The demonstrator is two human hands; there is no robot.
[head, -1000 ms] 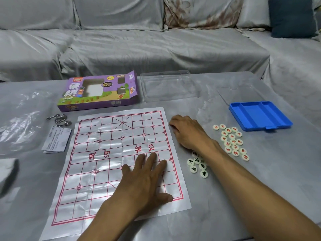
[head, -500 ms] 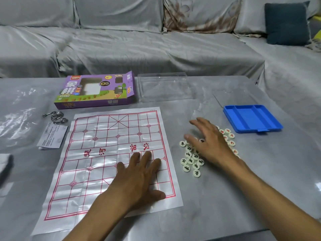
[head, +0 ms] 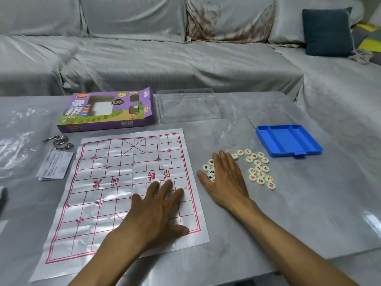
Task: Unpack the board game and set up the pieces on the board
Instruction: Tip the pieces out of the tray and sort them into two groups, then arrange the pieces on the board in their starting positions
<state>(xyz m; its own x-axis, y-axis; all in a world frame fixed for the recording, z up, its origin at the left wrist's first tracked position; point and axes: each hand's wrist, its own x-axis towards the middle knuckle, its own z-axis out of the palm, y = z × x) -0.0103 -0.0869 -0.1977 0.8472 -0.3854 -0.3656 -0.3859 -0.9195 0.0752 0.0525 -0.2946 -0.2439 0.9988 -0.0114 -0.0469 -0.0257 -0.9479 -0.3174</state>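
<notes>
- Since a moment ago the right hand (head: 224, 180) has slid back from the red-lettered pieces (head: 259, 169) onto the black-lettered ones (head: 208, 169), fingers flat and spread, holding nothing, probably to herd them together.
- Left hand (head: 156, 211) lies flat, fingers straight, on the paper board (head: 115, 162), most likely to keep the creased sheet from curling.
- No piece is on the board yet; all sit on the table (head: 309, 213) beside it.
- Blue tray (head: 288, 141) looks emptied, box (head: 107, 110) pushed aside.

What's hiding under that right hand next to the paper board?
The right hand lies flat over some round white game pieces with black characters; a few peek out at its left edge. How many more sit beneath the palm is covered. The red-character pieces lie uncovered beside it.
</notes>
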